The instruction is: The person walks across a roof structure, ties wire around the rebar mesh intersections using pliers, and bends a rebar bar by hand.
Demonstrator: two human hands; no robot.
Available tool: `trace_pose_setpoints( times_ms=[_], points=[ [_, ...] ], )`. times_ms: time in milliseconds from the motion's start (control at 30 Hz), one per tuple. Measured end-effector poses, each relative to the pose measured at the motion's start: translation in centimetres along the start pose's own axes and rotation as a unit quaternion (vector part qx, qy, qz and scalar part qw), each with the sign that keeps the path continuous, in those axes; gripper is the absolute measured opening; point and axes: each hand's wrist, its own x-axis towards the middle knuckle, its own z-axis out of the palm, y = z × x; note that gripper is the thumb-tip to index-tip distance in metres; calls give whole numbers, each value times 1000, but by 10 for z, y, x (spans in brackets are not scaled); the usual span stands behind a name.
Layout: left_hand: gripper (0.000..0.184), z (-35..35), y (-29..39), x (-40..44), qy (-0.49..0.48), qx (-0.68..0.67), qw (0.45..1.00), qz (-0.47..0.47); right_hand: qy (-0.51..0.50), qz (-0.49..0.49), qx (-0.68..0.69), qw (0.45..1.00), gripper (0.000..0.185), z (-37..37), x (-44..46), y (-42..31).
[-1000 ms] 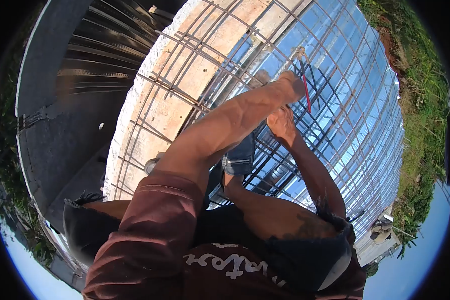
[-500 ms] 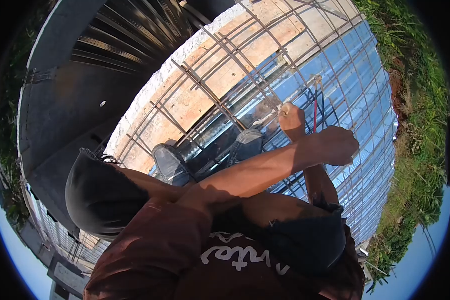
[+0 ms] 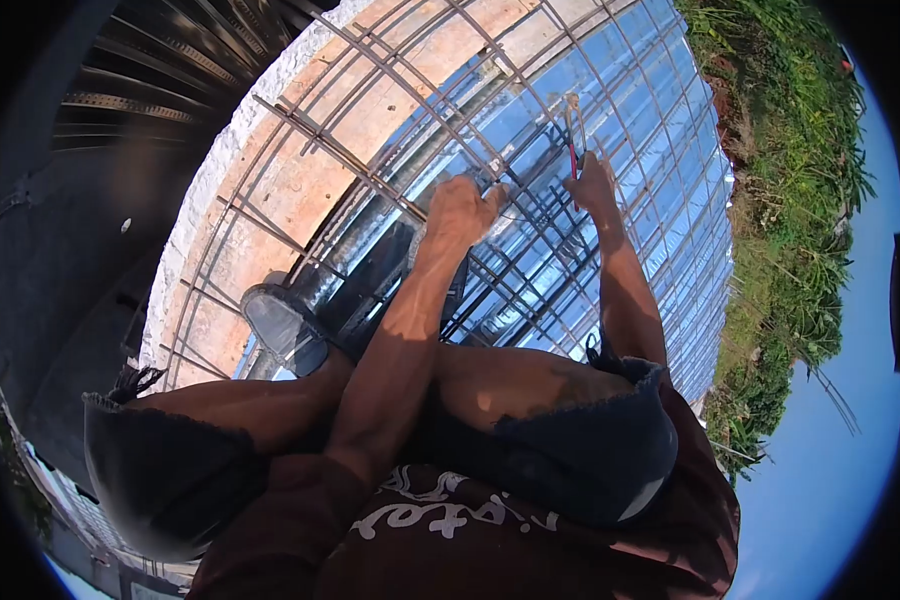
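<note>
Right hand (image 3: 594, 182) closed around red-handled pincers (image 3: 573, 158), tool head just beyond it. Left hand (image 3: 460, 208) half-curled over rebar grid (image 3: 560, 222), thumb out; cannot tell whether it grips anything. Reflective sheeting (image 3: 530, 122) beneath both hands.

So the whole floor here is shiny bluish ribbed metal decking (image 3: 530, 135) with tan boards (image 3: 290, 195) along one edge, and there's a rusty rebar grid (image 3: 354, 165) spread over both, plus a dark shoe (image 3: 288, 335) planted down there too.
</note>
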Motion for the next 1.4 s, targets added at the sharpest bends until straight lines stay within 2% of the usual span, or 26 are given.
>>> trace_pose_setpoints(
  times_ms=[67,133,167,200,233,267,300,333,367,400,467,533,600,633,700,800,867,1000,1033,1100,1133,1167,1233,1267,1333,1400],
  points=[
    [48,2,4,-1,-29,7,999,34,11,-5,-53,999,35,2,-5,7],
    [45,7,10,-4,-24,4,998,52,101,-97,-3,990,28,-10,-6,21],
    [40,10,12,-6,-62,-70,996,-11,0,-29,64,998,25,-26,-10,17],
    [36,14,15,-9,-103,-143,982,-74,-3,-26,59,998,25,-38,-23,14],
    [24,48,-6,-1,13,-118,993,-10,-82,69,219,970,26,-60,-43,-6],
    [24,53,0,-2,11,-124,992,-10,-154,161,369,902,28,-81,-58,-23],
    [22,57,7,-4,22,-292,950,-104,-153,162,364,905,28,-98,-69,-34],
    [22,60,12,-6,30,-447,872,-195,-240,161,357,888,29,-113,-81,-43],
    [27,62,17,-7,29,-476,847,-233,-326,162,349,863,31,-120,-91,-47],
    [27,63,19,-9,27,-478,846,-236,-326,165,346,864,31,-121,-97,-45],
    [31,72,13,-11,68,-482,849,-207,-382,57,195,902,28,-115,-100,-37],
    [30,74,1,-14,104,-293,941,-133,-368,43,203,907,30,-107,-100,-28],
    [31,68,-3,-21,95,-139,985,-47,-397,-5,103,912,30,-116,-95,-37],
    [31,64,-2,-22,93,-143,984,-50,-394,-11,83,915,28,-116,-93,-39],
    [32,55,1,-24,41,-158,983,-88,-408,-22,71,910,27,-116,-87,-45],
    [34,48,0,-25,32,-154,985,-67,-419,93,238,871,22,-96,-72,-19],
    [35,52,-5,-22,41,-166,984,-54,-412,-111,29,904,18,-108,-66,-41],
    [30,41,-4,-23,-20,-184,981,-60,-411,-114,6,904,17,-119,-56,-71],
    [30,38,-4,-24,-22,-186,980,-63,-454,22,11,891,22,-125,-49,-93],
    [30,36,-5,-25,-37,-194,979,-50,-481,124,-31,867,20,-137,-48,-142],
    [30,39,-7,-26,-44,-193,979,-51,-484,-113,-163,852,17,-148,-45,-169],
    [30,43,-10,-25,-29,-207,977,-31,-416,-359,-188,814,20,-131,-32,-145],
    [29,48,-12,-22,-11,-235,972,-15,-320,-577,-201,724,26,-115,-23,-105],
    [29,47,-10,-21,-14,-234,972,-13,-382,-434,-259,773,28,-126,-31,-132],
    [28,45,-8,-22,-17,-265,963,-41,-437,-277,-308,798,30,-130,-51,-142],
    [29,53,-12,-21,0,-264,964,-25,-352,-128,-311,873,27,-116,-63,-118]
  ],
)
